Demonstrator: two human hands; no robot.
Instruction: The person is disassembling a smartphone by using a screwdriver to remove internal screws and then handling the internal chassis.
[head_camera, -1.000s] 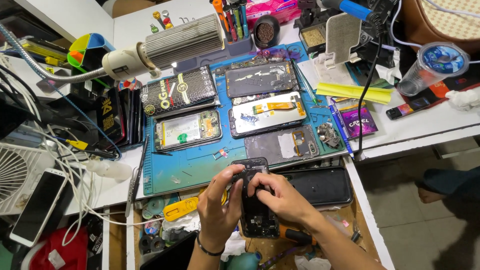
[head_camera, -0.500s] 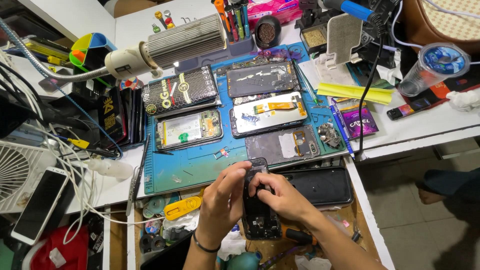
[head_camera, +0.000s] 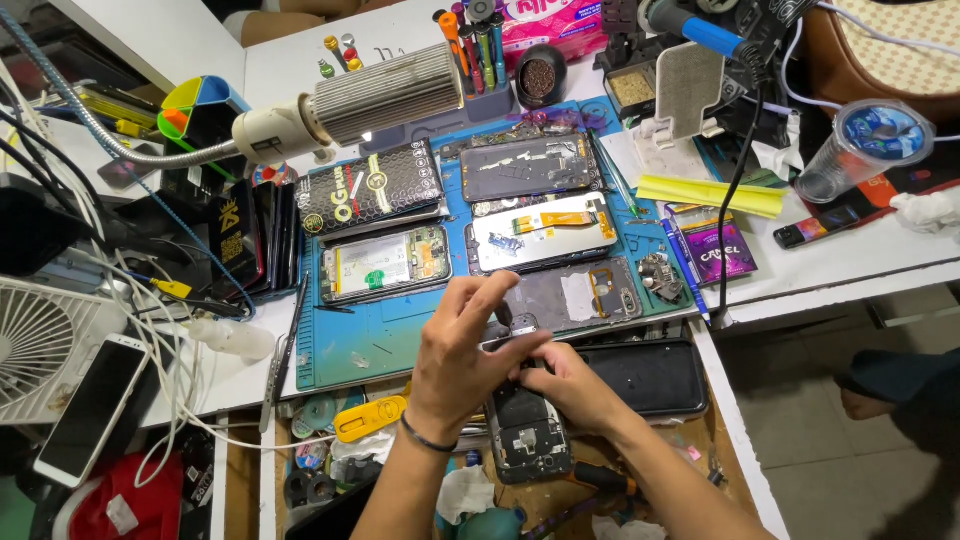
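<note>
Our left hand (head_camera: 462, 345) and right hand (head_camera: 568, 385) met over an opened phone (head_camera: 525, 430), a dark handset lying with its back cover off and its boards showing. The left hand arched above the phone's upper end, fingers bent and pinching down at that top edge. The right hand lay just beside it, fingers curled onto the same upper end and gripping it, so that both hands were grasping the phone; its lower half stuck out bare below them, toward our body.

Just to the right of the right hand lay a black phone cover (head_camera: 640, 375), flat and touching the edge of the bench (head_camera: 850, 265). Just below and left of the left wrist sat a yellow plastic tool (head_camera: 368, 417).

Directly beyond the hands spread a blue work mat (head_camera: 370, 345), and on it, nearest our fingers, a grey phone frame (head_camera: 580, 297); farther out lay more stripped handsets in rows. Above those hung a lamp (head_camera: 350, 105) on a bendy neck. Well away to the left of the left hand rested a white phone (head_camera: 92, 408) beside a small white fan (head_camera: 40, 345).
</note>
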